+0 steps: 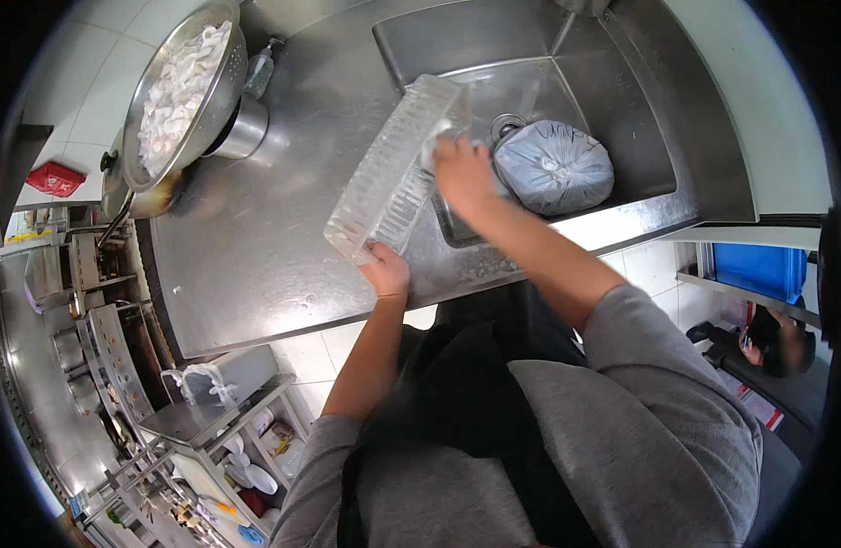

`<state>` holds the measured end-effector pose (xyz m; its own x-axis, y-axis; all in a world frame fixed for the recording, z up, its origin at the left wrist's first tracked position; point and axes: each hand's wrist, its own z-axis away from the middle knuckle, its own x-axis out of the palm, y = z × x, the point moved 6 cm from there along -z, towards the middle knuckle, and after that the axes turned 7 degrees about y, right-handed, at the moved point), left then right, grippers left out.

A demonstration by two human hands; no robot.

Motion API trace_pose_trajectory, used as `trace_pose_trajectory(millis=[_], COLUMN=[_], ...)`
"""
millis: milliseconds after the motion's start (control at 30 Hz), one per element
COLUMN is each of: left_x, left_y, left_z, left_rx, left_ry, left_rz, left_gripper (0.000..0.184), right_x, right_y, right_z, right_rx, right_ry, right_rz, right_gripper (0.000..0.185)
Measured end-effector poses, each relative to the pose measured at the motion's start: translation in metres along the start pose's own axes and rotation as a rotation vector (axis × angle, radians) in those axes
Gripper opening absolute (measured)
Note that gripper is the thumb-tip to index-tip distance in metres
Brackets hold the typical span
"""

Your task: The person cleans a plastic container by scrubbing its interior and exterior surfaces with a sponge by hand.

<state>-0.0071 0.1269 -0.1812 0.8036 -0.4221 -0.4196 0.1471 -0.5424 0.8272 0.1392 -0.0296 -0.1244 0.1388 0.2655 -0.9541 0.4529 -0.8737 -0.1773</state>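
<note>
A clear ribbed plastic container (364, 187) is tilted on its side over the left edge of the sink. My left hand (386, 271) grips its near end, thumb on the wall. My right hand (463, 173) is at the container's open side, fingers curled and slightly blurred. Something whitish shows by those fingertips, but I cannot make out what it is. Just right of my right hand, a knotted plastic bag (555, 169) with dark writing sits in the sink, full and rounded.
The steel sink (640, 119) is set into a steel counter (256, 247). At the back left, a perforated colander (221, 87) of pale food rests on a metal pot (247, 128), beside a pump bottle (260, 71). A person (777, 342) sits at the far right.
</note>
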Motion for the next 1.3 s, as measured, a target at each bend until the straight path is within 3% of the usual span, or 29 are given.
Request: trace_pose_trajectory(millis=[100, 167, 267, 333, 367, 433, 467, 533, 600, 733, 800, 833, 867, 900, 1000, 1033, 1100, 1167, 1233, 1300], left_x=[0.000, 0.000, 0.001, -0.001, 0.000, 0.002, 0.002, -0.002, -0.007, -0.049, -0.058, -0.060, -0.045, -0.028, 0.015, 0.021, 0.029, 0.018, 0.011, -0.001], left_y=[0.012, 0.007, 0.003, 0.006, 0.008, 0.011, 0.012, 0.017, 0.022, 0.076, 0.121, 0.151, 0.179, 0.189, 0.191, 0.183, 0.172, 0.167, 0.169, 0.164], left_z=[-0.007, -0.006, -0.007, -0.008, -0.010, -0.010, -0.011, -0.017, -0.020, -0.055, -0.081, -0.093, -0.104, -0.109, -0.115, -0.116, -0.116, -0.119, -0.111, -0.102], left_rx=[-0.031, -0.044, -0.034, -0.024, -0.040, -0.053, -0.057, -0.053, -0.120, 0.009, 0.346, 0.352, 0.313, 0.263, 0.151, 0.140, 0.360, 0.391, 0.412, 0.274], left_ry=[-0.138, -0.148, -0.098, -0.032, -0.064, -0.096, -0.081, -0.058, -0.296, -0.089, -0.277, -0.272, -0.450, -0.623, -0.767, -0.756, -0.598, -0.508, -0.412, -0.199], left_rz=[0.079, 0.084, 0.104, 0.123, 0.115, 0.110, 0.146, 0.187, 0.084, 0.386, -0.006, -0.014, -0.230, -0.447, -0.695, -0.701, -0.639, -0.528, -0.399, -0.233], left_gripper=[0.046, 0.046, 0.044, 0.042, 0.042, 0.042, 0.042, 0.042, 0.053, 0.060, 0.068, 0.068, 0.068, 0.069, 0.068, 0.068, 0.067, 0.067, 0.066, 0.067], right_x=[0.000, 0.000, -0.001, -0.008, -0.013, -0.012, -0.006, 0.003, -0.006, -0.009, -0.003, -0.003, -0.008, -0.011, -0.009, -0.004, 0.002, -0.024, -0.049, -0.067], right_y=[-0.057, -0.083, -0.010, 0.049, 0.041, 0.003, -0.026, -0.079, -0.095, -0.097, -0.102, -0.104, -0.104, -0.105, -0.090, -0.079, -0.041, -0.006, -0.001, -0.004], right_z=[0.054, 0.077, 0.038, 0.006, 0.006, 0.017, 0.040, 0.070, 0.072, 0.070, 0.071, 0.070, 0.068, 0.066, 0.047, 0.034, -0.009, -0.039, -0.059, -0.069], right_rx=[-0.101, -0.311, -0.196, -0.078, -0.079, -0.128, -0.224, -0.304, -0.324, -0.373, -0.400, -0.436, -0.444, -0.489, -0.538, -0.527, -0.328, -0.278, -0.322, -0.375], right_ry=[-0.011, -0.084, -0.058, 0.094, 0.095, -0.159, 0.025, -0.133, -0.144, -0.058, -0.022, 0.007, 0.013, -0.045, -0.185, -0.269, -0.277, 0.075, 0.130, 0.184], right_rz=[-0.026, -0.246, -0.008, 0.004, 0.003, 0.055, -0.034, -0.221, -0.273, -0.315, -0.250, -0.174, -0.179, -0.158, -0.126, -0.111, 0.099, -0.118, -0.156, -0.192], right_gripper=[0.030, 0.031, 0.033, 0.036, 0.036, 0.036, 0.034, 0.028, 0.027, 0.021, 0.021, 0.021, 0.021, 0.022, 0.025, 0.027, 0.026, 0.022, 0.023, 0.025])
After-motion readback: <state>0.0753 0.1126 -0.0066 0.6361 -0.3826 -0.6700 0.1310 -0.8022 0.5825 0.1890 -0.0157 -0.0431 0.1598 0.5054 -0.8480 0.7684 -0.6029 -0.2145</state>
